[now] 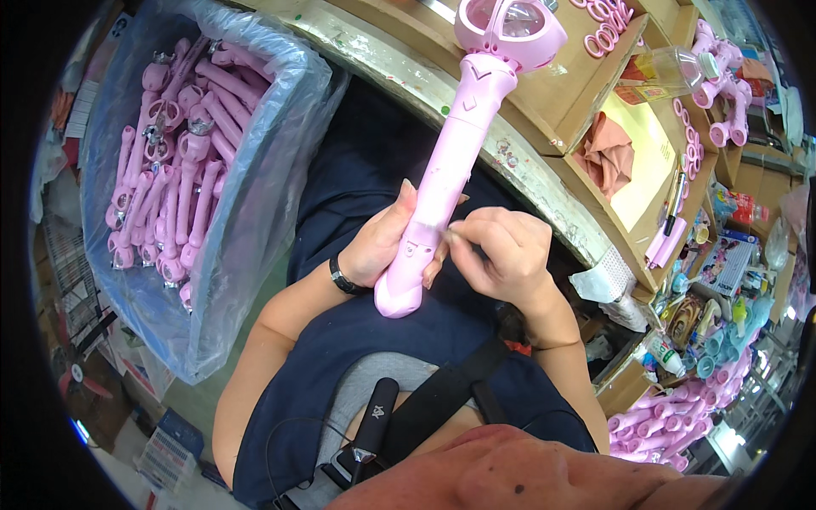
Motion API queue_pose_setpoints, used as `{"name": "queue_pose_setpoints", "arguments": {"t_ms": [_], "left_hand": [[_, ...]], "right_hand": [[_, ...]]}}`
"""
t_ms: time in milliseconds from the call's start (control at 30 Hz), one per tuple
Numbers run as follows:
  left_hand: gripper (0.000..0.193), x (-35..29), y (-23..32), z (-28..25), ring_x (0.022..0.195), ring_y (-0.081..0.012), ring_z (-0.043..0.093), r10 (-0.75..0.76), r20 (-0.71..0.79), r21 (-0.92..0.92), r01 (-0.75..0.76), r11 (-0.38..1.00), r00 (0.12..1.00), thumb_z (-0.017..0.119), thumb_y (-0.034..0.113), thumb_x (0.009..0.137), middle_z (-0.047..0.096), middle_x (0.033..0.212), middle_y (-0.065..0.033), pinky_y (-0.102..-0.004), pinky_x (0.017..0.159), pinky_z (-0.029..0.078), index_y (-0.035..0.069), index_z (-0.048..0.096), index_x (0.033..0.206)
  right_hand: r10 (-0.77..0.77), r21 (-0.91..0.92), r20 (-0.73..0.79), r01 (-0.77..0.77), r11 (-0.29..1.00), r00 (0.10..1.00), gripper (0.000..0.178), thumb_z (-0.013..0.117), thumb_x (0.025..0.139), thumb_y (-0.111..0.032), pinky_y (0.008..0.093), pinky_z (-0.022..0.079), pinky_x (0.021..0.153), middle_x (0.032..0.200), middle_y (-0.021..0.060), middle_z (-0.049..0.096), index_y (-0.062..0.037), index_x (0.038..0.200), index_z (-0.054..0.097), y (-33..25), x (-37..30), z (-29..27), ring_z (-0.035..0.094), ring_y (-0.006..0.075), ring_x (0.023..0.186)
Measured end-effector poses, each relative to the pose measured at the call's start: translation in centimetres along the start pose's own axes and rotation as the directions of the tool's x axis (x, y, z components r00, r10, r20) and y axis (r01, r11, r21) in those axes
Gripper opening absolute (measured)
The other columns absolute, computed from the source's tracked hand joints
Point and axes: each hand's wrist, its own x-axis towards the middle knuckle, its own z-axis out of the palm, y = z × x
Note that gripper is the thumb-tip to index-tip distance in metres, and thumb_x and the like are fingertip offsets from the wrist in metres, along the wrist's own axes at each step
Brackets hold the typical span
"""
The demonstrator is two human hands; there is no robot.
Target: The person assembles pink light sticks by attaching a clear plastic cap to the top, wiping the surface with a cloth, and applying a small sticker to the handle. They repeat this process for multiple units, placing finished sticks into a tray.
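Wand (459, 153) in left hand (374, 242), right hand (510, 246) pinching beside the shaft

From where I stand, the pink wand is in front of the worker's body, slanting up to the right, with its lower end near the navy garment (408, 340) and its head toward the cardboard trays (586, 191). The left hand is half closed around the lower shaft, with the thumb along one side and the fingers passing behind. The right hand is more tightly curled, with thumb and forefinger brought together just beside a shiny, pale band (427, 231) on the shaft.

In my judgement, this is delicate work on the surface, perhaps with film or tape. To do it well, the left hand should hold firmly without squeezing, so that the wand does not roll. The right fingertips should work flat and slowly along the shaft, because a hurried pull may mark the smooth plastic.

Some things are difficult to make out. Whether the right fingertips have hold of something, I cannot tell; the curled fingers cover it. Most of the left fingers are hidden behind the shaft. The top of the wand's head is cut off by the upper edge, and whether the head touches the trays is not clear.
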Motion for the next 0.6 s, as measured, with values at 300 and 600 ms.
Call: {"name": "queue_pose_setpoints", "arguments": {"t_ms": [300,600], "left_hand": [[0.073,0.03,0.03,0.3,0.053,-0.0184,0.059,0.007,-0.017,-0.03,-0.007,1.0,1.0,0.013,0.063,0.091,0.055,0.073,-0.0102,-0.0301,0.052,0.051,0.008,0.03,0.136],[0.075,0.1,-0.09,0.25,0.054,-0.0184,0.059,0.001,-0.025,-0.044,-0.002,0.999,1.0,0.013,0.063,0.091,0.056,0.074,-0.0108,-0.0303,0.051,0.051,0.006,0.029,0.138]], "right_hand": [[0.2,-0.115,-0.106,-0.212,0.971,0.974,0.013,0.071,0.066,-0.006,0.0289,0.044,0.046,0.064,0.0051,0.06,-0.0075,0.071,0.06,0.54,-0.14,-0.13,0.058,0.0204,0.051],[0.197,-0.125,-0.142,-0.215,0.969,0.97,0.012,0.071,0.067,-0.006,0.0286,0.046,0.047,0.066,0.0049,0.061,-0.007,0.074,0.062,0.52,-0.32,-0.15,0.059,0.0204,0.053]]}}
